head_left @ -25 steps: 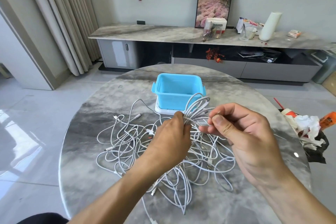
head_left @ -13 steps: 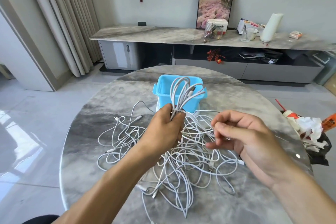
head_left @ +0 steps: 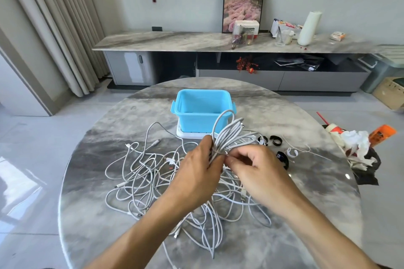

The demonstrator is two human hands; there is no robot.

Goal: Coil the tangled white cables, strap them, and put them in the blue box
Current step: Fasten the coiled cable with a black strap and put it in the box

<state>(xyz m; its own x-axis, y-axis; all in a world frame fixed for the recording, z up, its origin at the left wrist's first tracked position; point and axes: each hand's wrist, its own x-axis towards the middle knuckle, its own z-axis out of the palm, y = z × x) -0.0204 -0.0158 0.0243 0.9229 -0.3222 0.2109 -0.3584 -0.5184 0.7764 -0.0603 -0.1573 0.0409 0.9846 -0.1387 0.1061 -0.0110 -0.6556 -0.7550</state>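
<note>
The left hand clenches the looped white cable coil; the right hand pinches its strand, best wound snugly.

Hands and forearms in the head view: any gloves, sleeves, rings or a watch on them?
None that show. The left hand and right hand are bare, without gloves or visible rings. Both forearms are uncovered to the picture's bottom edge, with no sleeve, watch or wristband in sight.

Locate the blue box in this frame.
In the head view the blue box sits open on a white lid at the round table's far middle, just beyond the coiled cable.
</note>
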